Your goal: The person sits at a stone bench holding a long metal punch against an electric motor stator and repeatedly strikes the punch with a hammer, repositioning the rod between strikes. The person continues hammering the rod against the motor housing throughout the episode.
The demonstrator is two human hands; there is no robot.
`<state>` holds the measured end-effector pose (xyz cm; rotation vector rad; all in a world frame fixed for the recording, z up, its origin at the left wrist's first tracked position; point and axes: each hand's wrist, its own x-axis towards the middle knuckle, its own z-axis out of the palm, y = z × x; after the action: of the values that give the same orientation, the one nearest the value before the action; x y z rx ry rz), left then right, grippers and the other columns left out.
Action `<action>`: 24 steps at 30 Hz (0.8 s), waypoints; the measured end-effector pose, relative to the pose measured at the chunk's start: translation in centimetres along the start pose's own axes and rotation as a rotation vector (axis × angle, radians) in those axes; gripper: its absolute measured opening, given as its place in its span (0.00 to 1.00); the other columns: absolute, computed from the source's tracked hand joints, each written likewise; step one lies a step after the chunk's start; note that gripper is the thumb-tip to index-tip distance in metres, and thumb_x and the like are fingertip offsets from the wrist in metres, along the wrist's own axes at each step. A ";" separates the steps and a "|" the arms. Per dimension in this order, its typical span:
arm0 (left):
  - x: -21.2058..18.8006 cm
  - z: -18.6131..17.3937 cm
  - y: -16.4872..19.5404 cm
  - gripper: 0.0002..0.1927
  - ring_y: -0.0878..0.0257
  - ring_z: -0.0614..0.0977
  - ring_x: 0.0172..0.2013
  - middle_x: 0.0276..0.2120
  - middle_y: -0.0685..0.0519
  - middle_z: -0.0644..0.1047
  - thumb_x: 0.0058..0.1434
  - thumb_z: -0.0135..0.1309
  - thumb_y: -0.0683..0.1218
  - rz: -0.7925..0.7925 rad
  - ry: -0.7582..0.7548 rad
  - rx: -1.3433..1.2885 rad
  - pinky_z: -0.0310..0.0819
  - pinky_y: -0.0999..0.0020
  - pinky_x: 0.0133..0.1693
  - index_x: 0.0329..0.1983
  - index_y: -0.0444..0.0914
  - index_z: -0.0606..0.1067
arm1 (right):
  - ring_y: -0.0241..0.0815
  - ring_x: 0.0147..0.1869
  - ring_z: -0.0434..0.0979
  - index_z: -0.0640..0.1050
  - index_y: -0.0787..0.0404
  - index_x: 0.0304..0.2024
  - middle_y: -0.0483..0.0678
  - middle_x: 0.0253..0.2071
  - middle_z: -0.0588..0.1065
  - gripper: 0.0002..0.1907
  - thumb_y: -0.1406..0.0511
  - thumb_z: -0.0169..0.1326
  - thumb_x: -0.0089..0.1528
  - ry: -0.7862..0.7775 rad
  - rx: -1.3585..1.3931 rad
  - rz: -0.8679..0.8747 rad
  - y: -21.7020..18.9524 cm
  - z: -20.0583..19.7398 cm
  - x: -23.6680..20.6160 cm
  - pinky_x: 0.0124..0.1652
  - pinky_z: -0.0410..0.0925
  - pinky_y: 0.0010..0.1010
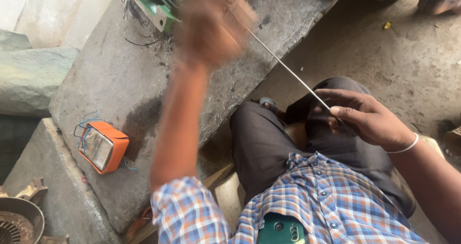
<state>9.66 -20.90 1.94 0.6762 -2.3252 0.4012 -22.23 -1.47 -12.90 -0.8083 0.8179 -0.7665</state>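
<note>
Up near the green motor housing (152, 6) at the far end of the stone slab (120, 85), the left hand (209, 25) is a blur, and whether its grip closes on the thin metal rod (288, 71) cannot be told. From that housing the rod slants down towards the lap, where the right hand (370, 119) pinches its near end narrowly between thumb and fingers. Nearer than the housing on the same slab lies a small orange box (103, 147) with a pale face and blue wires (86, 124) beside it.
</note>
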 end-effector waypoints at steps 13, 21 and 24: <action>-6.3 8.1 20.7 0.05 0.58 0.76 0.56 0.49 0.55 0.74 0.71 0.50 0.49 0.099 -0.118 -0.255 0.63 0.52 0.70 0.48 0.48 0.75 | 0.61 0.64 0.74 0.75 0.59 0.65 0.56 0.57 0.74 0.19 0.62 0.59 0.73 0.688 -1.729 -0.833 -11.4 -2.2 9.3 0.61 0.69 0.48; -6.2 6.8 20.5 0.05 0.62 0.76 0.39 0.33 0.58 0.71 0.69 0.48 0.46 0.131 -0.154 -0.181 0.71 0.63 0.55 0.44 0.50 0.74 | 0.61 0.54 0.78 0.75 0.62 0.55 0.60 0.50 0.76 0.20 0.53 0.52 0.72 0.593 -1.839 -0.467 -13.4 -4.2 20.2 0.46 0.70 0.51; -6.1 6.3 20.4 0.04 0.63 0.75 0.36 0.31 0.59 0.69 0.70 0.48 0.45 0.167 -0.148 -0.168 0.71 0.65 0.52 0.41 0.50 0.73 | 0.61 0.47 0.79 0.73 0.66 0.51 0.62 0.46 0.76 0.17 0.57 0.50 0.73 0.622 -1.780 -0.449 -11.0 -7.7 15.9 0.44 0.72 0.50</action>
<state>-1.25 -4.89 -8.87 0.4450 -2.5313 0.2326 -24.27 -22.13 -12.12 -2.4487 1.9452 -0.5079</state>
